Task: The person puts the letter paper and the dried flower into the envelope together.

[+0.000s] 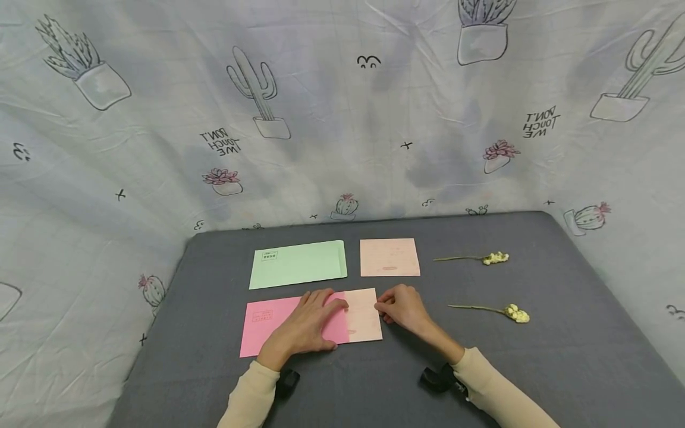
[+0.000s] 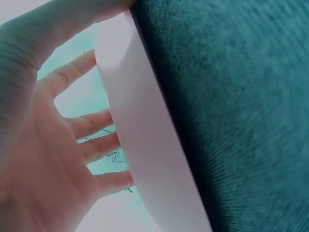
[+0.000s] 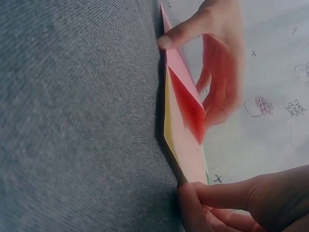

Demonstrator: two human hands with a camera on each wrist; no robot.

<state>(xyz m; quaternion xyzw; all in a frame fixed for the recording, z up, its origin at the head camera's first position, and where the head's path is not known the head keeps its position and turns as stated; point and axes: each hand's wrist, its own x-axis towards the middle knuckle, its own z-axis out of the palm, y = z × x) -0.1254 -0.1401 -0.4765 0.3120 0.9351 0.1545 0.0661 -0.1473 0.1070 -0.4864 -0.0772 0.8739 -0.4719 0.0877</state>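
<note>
A pink envelope (image 1: 260, 334) lies on the grey table, with my left hand (image 1: 306, 324) laid across its right part. The thumb touches the near edge and the spread fingers reach over the top. From the envelope's right end sticks out a pale peach card (image 1: 365, 318), its left part hidden inside. My right hand (image 1: 405, 308) pinches the card's right edge between thumb and fingers. In the right wrist view the envelope's mouth (image 3: 189, 108) gapes above the card, beside the left fingers (image 3: 215, 116). The left wrist view shows those fingers nearly straight against the envelope's pale side.
Behind the pink envelope lie a light green envelope (image 1: 299, 266) and another peach card (image 1: 390, 258). Two stems with pale yellow flowers, one farther back (image 1: 495, 258) and one nearer (image 1: 517, 314), lie to the right. A cactus-print cloth (image 1: 332, 107) hangs behind the table.
</note>
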